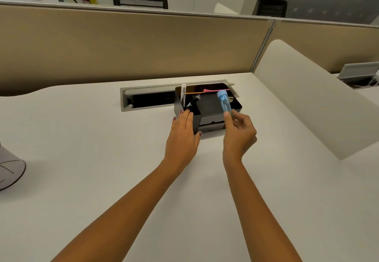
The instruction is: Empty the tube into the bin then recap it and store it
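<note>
A clear tube (pixel 225 103) with a blue cap (pixel 222 93) on its top end is held upright, slightly tilted, in my right hand (pixel 239 132), pinched at its lower end. The tube hangs just above the black desk organizer (pixel 211 108). My left hand (pixel 183 132) lies flat against the organizer's front left corner, fingers extended and touching its wall. A black marker (pixel 193 100) and a white tube with a barcode (pixel 183 94) stand in the organizer's left compartment.
The organizer sits on a white desk (pixel 123 179), in front of an open grey cable tray (pixel 147 99). A white bin (pixel 10 171) shows at the left edge. A beige partition (pixel 143 46) rises behind, and a curved divider (pixel 317 101) stands to the right.
</note>
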{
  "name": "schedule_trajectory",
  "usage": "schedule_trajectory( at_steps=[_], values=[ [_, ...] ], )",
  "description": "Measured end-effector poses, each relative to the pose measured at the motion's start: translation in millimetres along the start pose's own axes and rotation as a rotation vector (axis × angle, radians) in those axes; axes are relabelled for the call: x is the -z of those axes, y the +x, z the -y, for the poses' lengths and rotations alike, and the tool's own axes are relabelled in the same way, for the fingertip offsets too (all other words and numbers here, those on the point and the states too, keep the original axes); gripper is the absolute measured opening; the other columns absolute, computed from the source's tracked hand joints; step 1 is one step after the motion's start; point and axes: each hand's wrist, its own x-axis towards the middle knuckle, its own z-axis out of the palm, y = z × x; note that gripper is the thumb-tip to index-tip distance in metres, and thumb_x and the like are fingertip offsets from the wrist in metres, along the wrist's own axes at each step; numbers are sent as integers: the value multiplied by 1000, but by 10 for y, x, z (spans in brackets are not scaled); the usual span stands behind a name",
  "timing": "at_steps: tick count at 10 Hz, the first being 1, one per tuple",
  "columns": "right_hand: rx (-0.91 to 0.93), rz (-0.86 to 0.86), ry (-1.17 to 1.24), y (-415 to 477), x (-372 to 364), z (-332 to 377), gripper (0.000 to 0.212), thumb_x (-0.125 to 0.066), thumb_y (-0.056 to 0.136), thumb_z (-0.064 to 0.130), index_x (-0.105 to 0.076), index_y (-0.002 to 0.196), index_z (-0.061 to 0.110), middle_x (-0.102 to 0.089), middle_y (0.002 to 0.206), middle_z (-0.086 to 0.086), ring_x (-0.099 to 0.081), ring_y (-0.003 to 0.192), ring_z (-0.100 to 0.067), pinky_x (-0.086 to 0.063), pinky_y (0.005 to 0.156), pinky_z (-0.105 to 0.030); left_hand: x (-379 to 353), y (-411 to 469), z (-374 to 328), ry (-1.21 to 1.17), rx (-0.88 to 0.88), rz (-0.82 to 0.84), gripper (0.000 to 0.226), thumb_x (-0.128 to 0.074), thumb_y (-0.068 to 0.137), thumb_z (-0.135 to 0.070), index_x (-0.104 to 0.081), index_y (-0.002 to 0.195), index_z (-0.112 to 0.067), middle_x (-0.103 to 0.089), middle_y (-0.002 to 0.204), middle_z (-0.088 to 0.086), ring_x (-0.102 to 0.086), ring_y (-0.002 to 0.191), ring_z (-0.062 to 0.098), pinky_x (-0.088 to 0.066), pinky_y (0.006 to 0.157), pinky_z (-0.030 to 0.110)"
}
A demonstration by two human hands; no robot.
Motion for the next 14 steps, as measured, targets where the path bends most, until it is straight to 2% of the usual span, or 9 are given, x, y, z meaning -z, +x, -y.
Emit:
schedule_trajectory(
  at_steps=[2, 3, 6, 7, 8, 10, 12, 13, 14],
  values=[
    [353, 75, -279, 270, -270, -148, 19, -74, 82, 11, -68, 99, 4, -71, 93, -12, -62, 79, -9, -43, 66, -4, -81, 15, -28, -46, 30, -13, 70, -44, 96, -36, -7, 151, -14, -6, 161, 4, -4, 149, 22, 4, 112, 27],
    [412, 128, -350, 367, -352, -232, 20, -73, 83, 11, -69, 102, 4, -71, 96, -14, -67, 85, -19, -48, 71, -13, -101, 26, -39, -77, 43, -20, 70, -44, 96, -37, -6, 151, -15, -3, 162, 3, -3, 149, 21, 5, 111, 25],
    [399, 120, -438, 468, -415, -310, 18, -74, 81, 10, -69, 97, 5, -69, 99, -14, -57, 96, -20, -29, 70, 0, -109, 14, -15, -98, 33, -27, 69, -42, 97, -37, -5, 151, -16, -3, 162, 2, -1, 149, 20, 10, 109, 23],
    [373, 119, -465, 495, -413, -317, 19, -72, 82, 11, -66, 99, 5, -67, 101, -13, -54, 99, -21, -28, 66, -1, -109, 11, -9, -96, 30, -28, 68, -41, 97, -37, -4, 151, -17, -3, 162, 2, -1, 149, 19, 10, 109, 23],
    [362, 132, -487, 512, -410, -327, 21, -71, 83, 12, -63, 101, 5, -66, 103, -13, -52, 100, -22, -34, 67, -12, -98, 11, -12, -111, 30, -26, 68, -42, 97, -37, -5, 151, -17, -3, 162, 1, -1, 149, 19, 8, 110, 24],
    [368, 139, -478, 473, -403, -292, 31, -72, 83, 19, -61, 109, 7, -65, 110, -12, -51, 105, -22, -39, 79, -18, -118, 12, -6, -120, 23, -43, 68, -42, 96, -38, -5, 151, -17, -3, 162, 1, -2, 149, 20, 7, 110, 24],
    [485, 147, -460, 139, -369, -261, 30, -72, 84, 17, -61, 110, 6, -65, 109, -13, -54, 105, -24, -46, 85, -24, -56, -104, 83, -207, 19, -133, 68, -49, 95, -28, -12, 150, -17, -10, 161, 2, -10, 148, 19, 4, 113, 21],
    [541, 243, -421, -182, -378, -279, 28, -69, 86, 17, -61, 111, 6, -64, 108, -11, -53, 106, -20, -43, 87, -20, -41, -240, 283, -203, 45, -182, 62, -43, 96, -21, -12, 150, -17, -10, 160, 1, -11, 147, 20, 6, 112, 19],
    [617, 358, -362, -542, -413, -276, 27, -67, 87, 17, -60, 110, 6, -65, 107, -11, -53, 104, -18, -45, 87, -21, 60, -426, 485, -97, 61, -263, 58, -36, 94, -17, -17, 149, -14, -13, 159, 5, -12, 146, 24, -2, 116, 34]
  ],
)
